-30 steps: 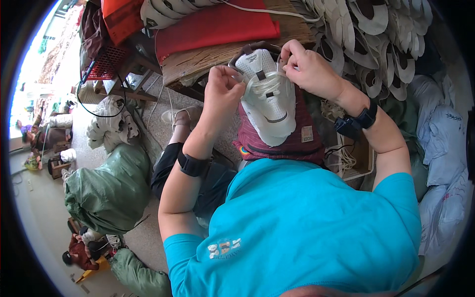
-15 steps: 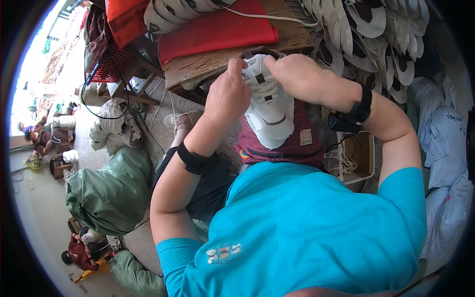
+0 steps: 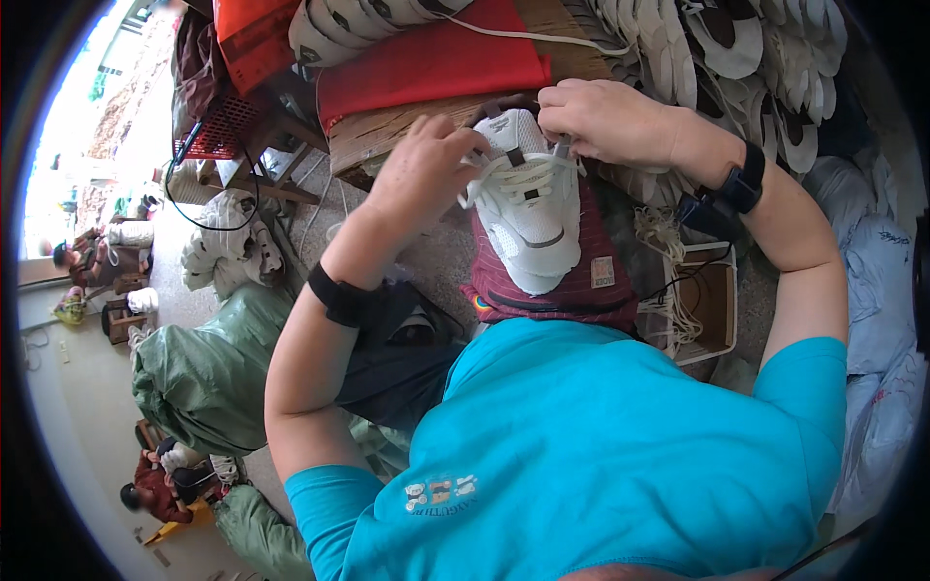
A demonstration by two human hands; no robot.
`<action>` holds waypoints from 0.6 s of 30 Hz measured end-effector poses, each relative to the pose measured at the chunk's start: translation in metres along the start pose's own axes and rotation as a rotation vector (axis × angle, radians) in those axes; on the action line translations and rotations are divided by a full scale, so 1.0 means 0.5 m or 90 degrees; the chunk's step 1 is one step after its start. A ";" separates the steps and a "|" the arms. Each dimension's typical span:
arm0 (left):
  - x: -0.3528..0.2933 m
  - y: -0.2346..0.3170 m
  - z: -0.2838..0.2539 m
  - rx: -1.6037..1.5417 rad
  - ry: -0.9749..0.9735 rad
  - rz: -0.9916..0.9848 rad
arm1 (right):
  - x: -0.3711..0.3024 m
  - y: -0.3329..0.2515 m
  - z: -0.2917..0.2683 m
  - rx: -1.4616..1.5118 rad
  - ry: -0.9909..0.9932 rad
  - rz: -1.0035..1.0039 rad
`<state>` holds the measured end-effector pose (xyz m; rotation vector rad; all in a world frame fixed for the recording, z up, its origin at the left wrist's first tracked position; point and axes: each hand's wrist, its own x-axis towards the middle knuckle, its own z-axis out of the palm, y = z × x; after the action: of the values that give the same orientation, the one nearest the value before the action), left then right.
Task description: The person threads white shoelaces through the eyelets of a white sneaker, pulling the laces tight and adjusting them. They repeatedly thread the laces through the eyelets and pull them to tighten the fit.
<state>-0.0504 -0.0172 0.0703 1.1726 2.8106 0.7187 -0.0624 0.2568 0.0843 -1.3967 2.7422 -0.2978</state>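
Note:
A white sneaker (image 3: pixel 531 218) rests toe toward me on a maroon cloth (image 3: pixel 572 281) over my lap. My left hand (image 3: pixel 421 174) pinches the white lace at the shoe's left side near the tongue. My right hand (image 3: pixel 605 121) grips the lace at the top right eyelets, beside the shoe's collar. Each wrist carries a black band. The laces run loosely across the upper between the two hands.
A wooden bench (image 3: pixel 387 136) with a red cushion (image 3: pixel 426 63) stands ahead. Stacks of white shoe soles (image 3: pixel 756 58) fill the upper right. A small box with white laces (image 3: pixel 702 300) sits at my right. Green sacks (image 3: pixel 203 378) and seated people lie at left.
Both hands came together at the shoe's collar, then spread slightly; the left hand now sits lower left on the lace, and the shoe's laced upper shows again.

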 end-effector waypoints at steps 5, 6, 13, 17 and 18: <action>0.015 -0.028 -0.014 0.019 -0.020 0.042 | 0.009 0.001 -0.006 0.098 -0.040 0.052; 0.019 -0.028 -0.013 0.000 -0.031 0.031 | 0.011 0.004 -0.007 0.123 -0.057 0.070; 0.034 -0.038 0.023 -0.003 -0.037 0.029 | 0.045 0.028 0.030 0.285 -0.156 0.244; 0.025 -0.039 0.065 -0.069 0.047 -0.112 | 0.034 0.004 0.041 0.451 -0.056 0.370; 0.026 -0.030 0.072 -0.089 0.079 -0.152 | 0.032 -0.002 0.040 0.545 -0.034 0.402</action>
<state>-0.0630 -0.0030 0.0337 0.7805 2.8733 0.9768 -0.0686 0.2402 0.0655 -0.3100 2.3320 -1.1548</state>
